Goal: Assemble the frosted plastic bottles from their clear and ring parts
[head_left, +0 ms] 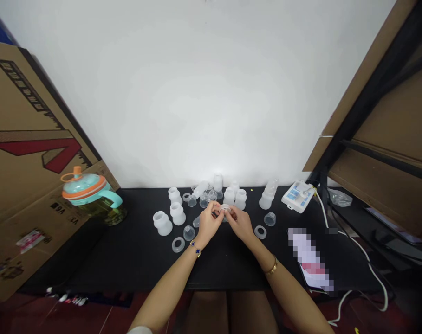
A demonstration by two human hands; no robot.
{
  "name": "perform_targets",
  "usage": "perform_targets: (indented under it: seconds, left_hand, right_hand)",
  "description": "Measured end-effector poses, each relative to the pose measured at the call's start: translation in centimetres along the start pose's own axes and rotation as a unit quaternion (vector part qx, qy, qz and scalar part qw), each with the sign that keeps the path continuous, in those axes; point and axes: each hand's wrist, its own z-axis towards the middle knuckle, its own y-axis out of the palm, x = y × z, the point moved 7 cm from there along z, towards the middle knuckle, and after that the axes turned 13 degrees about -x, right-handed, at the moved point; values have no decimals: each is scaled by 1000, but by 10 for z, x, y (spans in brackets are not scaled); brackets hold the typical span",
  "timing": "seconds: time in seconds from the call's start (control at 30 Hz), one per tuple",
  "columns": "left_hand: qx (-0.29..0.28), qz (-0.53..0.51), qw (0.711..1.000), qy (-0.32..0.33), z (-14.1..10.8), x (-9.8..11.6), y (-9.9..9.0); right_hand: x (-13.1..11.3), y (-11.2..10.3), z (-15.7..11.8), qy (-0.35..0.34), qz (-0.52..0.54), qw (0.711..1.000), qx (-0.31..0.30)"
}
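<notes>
Over the black table (pixel 144 260), my left hand (pixel 210 220) and my right hand (pixel 239 223) meet with fingertips pinched on a whitish bottle ring (pixel 225 207). Whether a teat sits inside it, I cannot tell. Left of my hands stand white open-necked baby bottles (pixel 162 224), with a clear dome cap (pixel 189 233) and a loose ring (pixel 178 244) in front. Just beyond my fingers are more white bottles (pixel 240 199) and several clear caps (pixel 204 200). To the right lie another ring (pixel 260 232) and a clear cap (pixel 269 219).
A bottle (pixel 267 197) topped with clear plastic stands at the back right. Further right are a white power strip (pixel 299 196), its white cable (pixel 357 248) and a phone (pixel 310 262). A large turquoise-lidded jug (pixel 92 195) stands left beside a cardboard box (pixel 33 185).
</notes>
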Motion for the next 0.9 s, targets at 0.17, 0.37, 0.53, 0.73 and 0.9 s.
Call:
perform_targets:
  seconds: [0.17,0.37,0.53,0.73,0.9]
  left_hand:
    - [0,-1,1000,0,0,-1,0]
    - [1,0,1000,-1,0,-1,0]
    - [-3,-3,1000,-5,0,0,0]
    - [-8,-8,1000,-8,-1,1,0]
    - [-12,-9,1000,-11,-1,1,0]
  right_hand:
    - [-1,0,0,-6,2,1000,2]
    - [-2,-1,0,-7,-2,1000,2]
    - [-3,-2,-1,-6,-7,1000,1]
    - [-2,-2,-1,0,-7,1000,2]
    - [0,-1,0,-4,-8,1000,3]
